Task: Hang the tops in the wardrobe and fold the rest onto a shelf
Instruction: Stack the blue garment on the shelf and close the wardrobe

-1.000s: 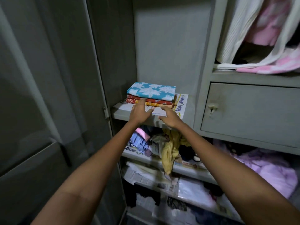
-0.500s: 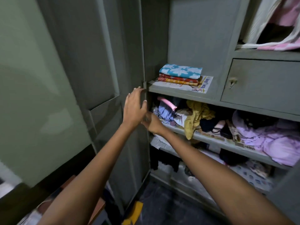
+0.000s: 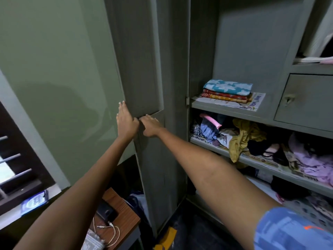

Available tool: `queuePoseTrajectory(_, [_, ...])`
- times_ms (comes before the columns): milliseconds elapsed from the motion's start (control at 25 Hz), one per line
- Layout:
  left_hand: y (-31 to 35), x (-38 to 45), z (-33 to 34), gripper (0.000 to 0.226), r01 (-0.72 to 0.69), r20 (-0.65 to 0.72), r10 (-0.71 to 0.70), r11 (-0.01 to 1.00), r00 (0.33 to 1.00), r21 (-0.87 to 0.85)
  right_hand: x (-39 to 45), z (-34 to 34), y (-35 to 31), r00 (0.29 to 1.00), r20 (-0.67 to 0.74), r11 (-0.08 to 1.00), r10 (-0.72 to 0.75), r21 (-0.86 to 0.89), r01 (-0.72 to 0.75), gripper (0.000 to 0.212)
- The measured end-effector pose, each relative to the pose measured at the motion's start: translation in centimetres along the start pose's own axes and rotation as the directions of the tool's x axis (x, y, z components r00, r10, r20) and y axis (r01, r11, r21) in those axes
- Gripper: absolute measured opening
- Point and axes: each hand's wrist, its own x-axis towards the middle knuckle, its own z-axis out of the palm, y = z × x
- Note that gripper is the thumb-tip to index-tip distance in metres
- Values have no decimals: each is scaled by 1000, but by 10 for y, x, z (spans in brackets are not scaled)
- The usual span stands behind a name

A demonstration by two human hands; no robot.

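Observation:
The grey wardrobe door [image 3: 144, 60] stands open, edge-on in front of me. My left hand [image 3: 126, 123] lies against its outer edge with the fingers straight. My right hand [image 3: 150, 126] is beside it on the door's inner face, fingers curled over a ridge in the panel. A stack of folded clothes [image 3: 228, 91], blue floral on top of red and orange, sits on paper on a shelf [image 3: 225, 110] to the right, away from both hands. Pale hung tops [image 3: 320, 33] show at the upper right.
An untidy heap of clothes [image 3: 243, 139] fills the lower shelf. A shut drawer [image 3: 306, 98] sits at the right. A small wooden table [image 3: 117, 213] with a phone and white cable stands by the door's foot. The green wall [image 3: 54, 69] is on the left.
Both hands have left the folded stack on the shelf and moved left to the wardrobe door. My view has swung left and pulled back.

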Motion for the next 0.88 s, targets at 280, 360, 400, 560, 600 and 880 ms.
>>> queuePoseTrajectory(280, [10, -40, 24, 59, -208, -206, 184, 973, 961, -99, -40, 2, 42, 996, -93, 984, -11, 178, 27, 65])
queuePoseTrajectory(360, [15, -49, 36, 58, -330, -233, 305, 941, 923, -78, -57, 2, 60, 994, -113, 966, 4, 258, 25, 66])
queuePoseTrajectory(400, [19, -53, 44, 59, -370, -222, 346, 926, 911, -76, -67, 0, 69, 992, -125, 951, 23, 310, 17, 66])
queuePoseTrajectory(560, [52, -68, 88, 65, -565, -170, 545, 818, 821, -106, -114, -8, 102, 956, -210, 884, 206, 458, -90, 63])
queuePoseTrajectory(600, [62, -70, 101, 65, -607, -168, 586, 786, 792, -121, -128, -10, 109, 937, -242, 864, 252, 492, -106, 64])
queuePoseTrajectory(880, [144, -83, 185, 72, -761, -155, 749, 610, 644, -219, -202, -15, 173, 767, -294, 584, 570, 801, -127, 64])
